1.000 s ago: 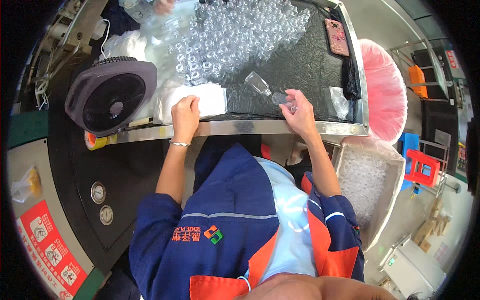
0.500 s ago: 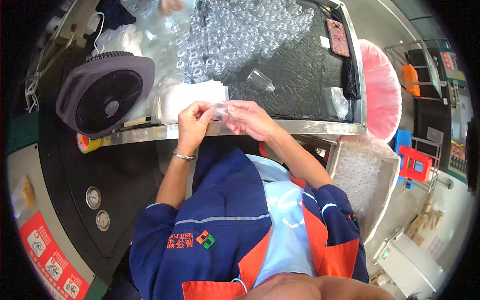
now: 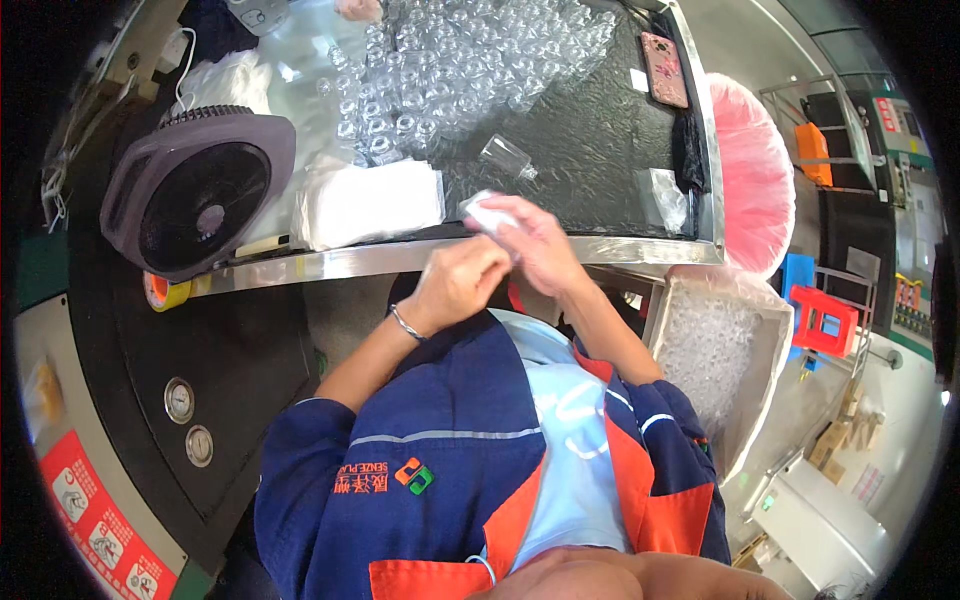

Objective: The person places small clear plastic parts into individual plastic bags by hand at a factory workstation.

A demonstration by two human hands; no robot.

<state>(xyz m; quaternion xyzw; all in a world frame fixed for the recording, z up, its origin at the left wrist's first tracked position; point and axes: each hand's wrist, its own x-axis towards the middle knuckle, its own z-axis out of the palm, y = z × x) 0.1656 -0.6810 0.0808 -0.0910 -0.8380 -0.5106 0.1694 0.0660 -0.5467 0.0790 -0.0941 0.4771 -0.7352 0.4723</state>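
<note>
My right hand (image 3: 540,245) is closed around a small whitish, shiny piece (image 3: 481,212), held over the table's front edge; whether it is a bottle or thin film I cannot make out. Against its palm side, my left hand (image 3: 460,284) is closed with fingers bent and tips together; anything between them is hidden. One clear plastic bottle (image 3: 508,158) lies on its side on the black sheeting, just beyond my right hand. Left of the hands is a stack of thin white sheets or bags (image 3: 375,205). A large heap of clear bottles (image 3: 460,70) covers the table's far middle.
A dark fan (image 3: 205,195) stands at the left, above a yellow tape roll (image 3: 168,291). A phone (image 3: 664,70) and a clear bag (image 3: 664,198) lie at the right. Beside the table are a pink-lined container (image 3: 748,175) and a lined box (image 3: 712,345). Another person's hand (image 3: 359,9) shows at the top.
Both hands have moved toward me and to the right. The clear piece pinched between them has given way to a whitish piece in my right hand; my left hand has turned and curled.
</note>
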